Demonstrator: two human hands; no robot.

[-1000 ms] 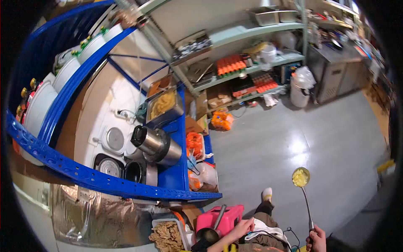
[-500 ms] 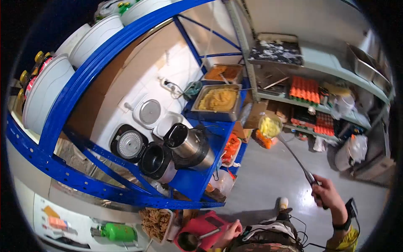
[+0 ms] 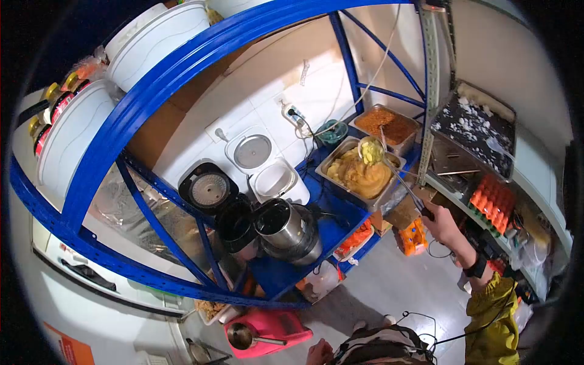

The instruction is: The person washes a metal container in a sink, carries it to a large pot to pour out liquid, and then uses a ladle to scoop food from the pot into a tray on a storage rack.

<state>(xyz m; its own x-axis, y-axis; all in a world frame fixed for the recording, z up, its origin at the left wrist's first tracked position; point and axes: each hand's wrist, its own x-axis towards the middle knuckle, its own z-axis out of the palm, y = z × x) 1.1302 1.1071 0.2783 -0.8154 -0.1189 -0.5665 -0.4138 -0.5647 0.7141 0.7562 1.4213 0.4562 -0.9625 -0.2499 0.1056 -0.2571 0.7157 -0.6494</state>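
My right hand (image 3: 443, 225) is closed around the dark handle of a long ladle (image 3: 404, 182). Its round bowl holds yellow chunks (image 3: 369, 152), right above a steel pan (image 3: 384, 204) of thick yellow mash (image 3: 365, 176). My left hand (image 3: 320, 353) hangs low at the bottom edge, partly cut off, its fingers too small to make out. Nearest to it is a small metal pot (image 3: 242, 336) on a pink-red surface (image 3: 280, 322), its handle pointing toward that hand with a gap between.
Beside the mash, a second steel pan (image 3: 392, 125) holds reddish-brown food. Steel and black appliances (image 3: 286, 228) fill the front of the blue shelf (image 3: 274, 277), whose frame bar (image 3: 134, 274) crosses at left. Orange egg trays (image 3: 491, 204) stand on the right rack.
My right hand has raised the loaded ladle from over the floor to above the mash pan. The view has shifted, and my left hand sits lower in it.
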